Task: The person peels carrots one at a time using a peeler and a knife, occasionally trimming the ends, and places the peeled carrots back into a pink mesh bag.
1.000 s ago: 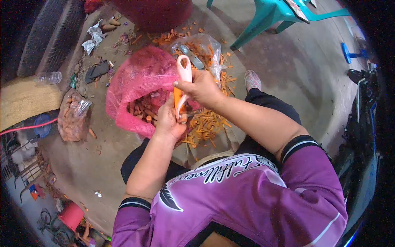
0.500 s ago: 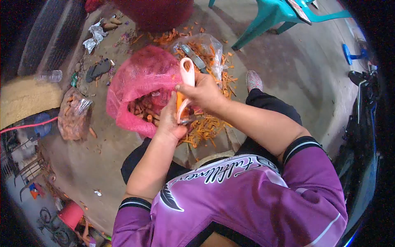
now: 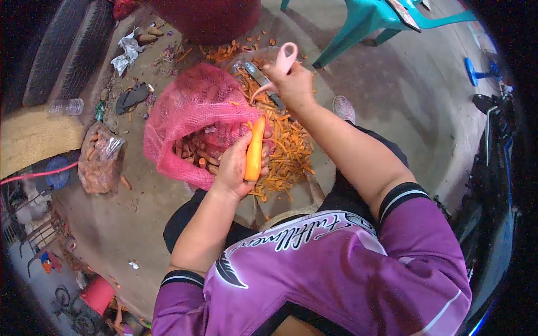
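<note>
A bright orange peeled carrot [image 3: 255, 151] lies lengthwise in my left hand [image 3: 234, 165], with my fingers wrapped round its lower part. Farther forward and to the right, my right hand [image 3: 293, 87] grips a pale pink peeler [image 3: 287, 59], whose curved end points down to the left, apart from the carrot. Beside my left hand a pink mesh sack [image 3: 190, 106] stands open, with several unpeeled carrots [image 3: 196, 154] inside. Orange peelings [image 3: 288, 151] cover the floor below my hands. A knife-like tool [image 3: 263, 81] rests on a clear plastic bag among peelings.
A teal plastic chair [image 3: 358, 25] stands front right, and a dark red container [image 3: 207, 19] at the front. To the left are a plastic bag of carrots [image 3: 100, 159], a dark sandal [image 3: 133, 98], tyres [image 3: 84, 50] and a woven sack [image 3: 33, 134].
My right hand has moved forward and right with the peeler, away from the carrot. The carrot now shows almost whole in my left hand, which has stayed nearly in place.
</note>
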{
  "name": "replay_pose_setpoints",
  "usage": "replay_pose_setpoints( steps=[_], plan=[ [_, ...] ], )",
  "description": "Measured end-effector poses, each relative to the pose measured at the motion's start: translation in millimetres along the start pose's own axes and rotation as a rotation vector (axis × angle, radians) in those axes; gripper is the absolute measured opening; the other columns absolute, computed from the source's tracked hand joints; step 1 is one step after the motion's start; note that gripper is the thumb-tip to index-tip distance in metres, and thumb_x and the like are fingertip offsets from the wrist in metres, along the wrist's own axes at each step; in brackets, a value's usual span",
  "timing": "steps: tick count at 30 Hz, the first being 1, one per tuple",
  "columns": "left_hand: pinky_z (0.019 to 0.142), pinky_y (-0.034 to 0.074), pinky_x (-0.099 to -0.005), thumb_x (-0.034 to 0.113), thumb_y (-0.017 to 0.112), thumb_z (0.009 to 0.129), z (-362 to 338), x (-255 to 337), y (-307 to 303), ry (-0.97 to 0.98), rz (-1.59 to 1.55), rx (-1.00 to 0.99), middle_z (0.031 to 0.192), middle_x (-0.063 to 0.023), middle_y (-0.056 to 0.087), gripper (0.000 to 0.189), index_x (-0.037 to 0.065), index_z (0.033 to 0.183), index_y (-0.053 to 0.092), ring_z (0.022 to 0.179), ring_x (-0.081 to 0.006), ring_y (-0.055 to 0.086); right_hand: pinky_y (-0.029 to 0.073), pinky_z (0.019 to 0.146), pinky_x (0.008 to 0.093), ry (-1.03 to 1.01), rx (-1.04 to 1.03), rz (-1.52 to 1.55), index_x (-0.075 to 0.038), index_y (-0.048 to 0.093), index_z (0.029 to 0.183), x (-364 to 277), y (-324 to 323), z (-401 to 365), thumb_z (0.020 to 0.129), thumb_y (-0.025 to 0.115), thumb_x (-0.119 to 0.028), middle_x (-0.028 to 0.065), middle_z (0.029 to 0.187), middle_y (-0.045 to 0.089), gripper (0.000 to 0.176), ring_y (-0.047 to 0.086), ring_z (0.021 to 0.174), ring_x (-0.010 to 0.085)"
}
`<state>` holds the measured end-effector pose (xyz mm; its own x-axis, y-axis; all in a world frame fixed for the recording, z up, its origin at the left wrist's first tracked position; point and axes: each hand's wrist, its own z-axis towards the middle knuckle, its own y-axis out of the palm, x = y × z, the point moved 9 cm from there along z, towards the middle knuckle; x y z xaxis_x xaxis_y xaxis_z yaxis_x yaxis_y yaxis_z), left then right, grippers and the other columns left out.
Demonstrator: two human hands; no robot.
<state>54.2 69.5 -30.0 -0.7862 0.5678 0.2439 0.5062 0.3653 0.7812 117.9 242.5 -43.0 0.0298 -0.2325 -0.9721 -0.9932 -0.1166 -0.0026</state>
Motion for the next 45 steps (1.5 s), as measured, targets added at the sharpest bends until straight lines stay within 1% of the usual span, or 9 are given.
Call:
replay_pose_setpoints(
  steps=[5, 9, 14, 18, 19, 22, 25, 31, 45],
  plan=[
    [0.044, 0.04, -0.0231, 0.027, 0.042, 0.085, -3.4, 4.7, -13.2, 0.068, 0.163, 0.178, 0.073, -0.0014, 0.047, 0.023, 0.011, 0.102, 0.044, 0.054, -0.0118, 0.048, 0.043, 0.053, 0.0237, 0.155, -0.18, -0.055, 0.005, 0.054, 0.087, -8.1, 30.7, -38.2, 0.072, 0.063, -0.018, 0.0061, 0.075, 0.056, 0.029, 0.051, 0.061, 0.01],
    [0.045, 0.041, -0.0234, 0.021, 0.047, 0.083, -5.3, 9.8, -7.1, 0.104, 0.243, 0.142, 0.076, -0.0028, 0.05, 0.019, 0.011, 0.099, 0.041, 0.054, -0.0122, 0.049, 0.042, 0.05, 0.0231, 0.014, 0.015, -0.093, 0.003, 0.054, 0.083, 2.2, 0.0, -1.5, 0.072, 0.063, -0.019, 0.0045, 0.075, 0.054, 0.026, 0.05, 0.058, 0.0095],
    [0.046, 0.041, -0.0231, 0.012, 0.052, 0.08, -4.8, 20.3, -8.5, 0.248, 0.442, 0.208, 0.076, -0.0026, 0.05, 0.019, 0.01, 0.095, 0.04, 0.054, -0.0104, 0.048, 0.041, 0.048, 0.0226, 0.158, -0.219, -0.041, 0.004, 0.054, 0.085, -15.2, 33.0, -41.2, 0.073, 0.064, -0.021, 0.0048, 0.071, 0.054, 0.029, 0.05, 0.056, 0.0099],
    [0.05, 0.039, -0.0207, 0.006, 0.057, 0.076, -7.7, 30.0, -10.9, 0.342, 0.745, 0.305, 0.082, -0.0013, 0.049, 0.028, 0.005, 0.1, 0.043, 0.062, -0.0077, 0.047, 0.041, 0.048, 0.0228, -0.02, -0.004, -0.17, 0.005, 0.054, 0.083, -17.8, 1.8, -12.1, 0.072, 0.064, -0.02, 0.0061, 0.069, 0.056, 0.029, 0.052, 0.058, 0.01],
    [0.053, 0.039, -0.0199, 0.004, 0.058, 0.075, -9.7, 33.5, -10.8, 0.373, 0.844, 0.338, 0.086, -0.0009, 0.049, 0.03, 0.003, 0.101, 0.045, 0.066, -0.0071, 0.046, 0.041, 0.048, 0.0235, 0.006, -0.017, 0.039, 0.004, 0.055, 0.083, -18.6, 5.4, -7.5, 0.072, 0.064, -0.021, 0.0053, 0.069, 0.056, 0.028, 0.051, 0.057, 0.0093],
    [0.054, 0.037, -0.0199, 0.004, 0.061, 0.073, -10.0, 34.3, -14.7, 0.333, 0.869, 0.401, 0.081, 0.0002, 0.049, 0.025, 0.0, 0.095, 0.051, 0.062, -0.0068, 0.044, 0.039, 0.047, 0.0233, 0.063, -0.105, -0.111, 0.002, 0.055, 0.084, -21.5, 22.2, -34.6, 0.071, 0.065, -0.022, 0.0037, 0.068, 0.055, 0.029, 0.049, 0.057, 0.0083],
    [0.06, 0.04, -0.0254, 0.011, 0.061, 0.074, -7.0, 33.6, -22.9, 0.439, 0.911, 0.355, 0.079, -0.0059, 0.054, 0.021, 0.002, 0.092, 0.057, 0.068, -0.0137, 0.052, 0.038, 0.044, 0.0227, 0.072, -0.131, -0.137, 0.002, 0.055, 0.084, -4.8, 24.2, -32.2, 0.071, 0.065, -0.023, 0.0026, 0.067, 0.054, 0.03, 0.049, 0.056, 0.0084],
    [0.063, 0.041, -0.033, 0.014, 0.063, 0.07, -24.3, 56.3, 4.3, 0.615, 1.55, 0.539, 0.075, -0.0133, 0.05, 0.025, -0.001, 0.09, 0.059, 0.07, -0.0249, 0.051, 0.039, 0.042, 0.0216, 0.124, -0.07, 0.072, 0.003, 0.053, 0.087, -3.0, 11.2, -13.6, 0.072, 0.064, -0.02, 0.0035, 0.065, 0.053, 0.029, 0.048, 0.05, 0.0081],
    [0.062, 0.041, -0.0276, 0.0, 0.066, 0.059, -41.3, 69.2, 18.4, 0.921, 1.556, 0.601, 0.075, -0.0083, 0.048, 0.024, -0.003, 0.083, 0.06, 0.068, -0.0186, 0.049, 0.046, 0.048, 0.023, 0.255, -0.198, 0.041, 0.003, 0.051, 0.086, -4.0, 26.7, -32.1, 0.073, 0.064, -0.016, 0.0068, 0.073, 0.054, 0.026, 0.053, 0.058, 0.0121]
  ],
)
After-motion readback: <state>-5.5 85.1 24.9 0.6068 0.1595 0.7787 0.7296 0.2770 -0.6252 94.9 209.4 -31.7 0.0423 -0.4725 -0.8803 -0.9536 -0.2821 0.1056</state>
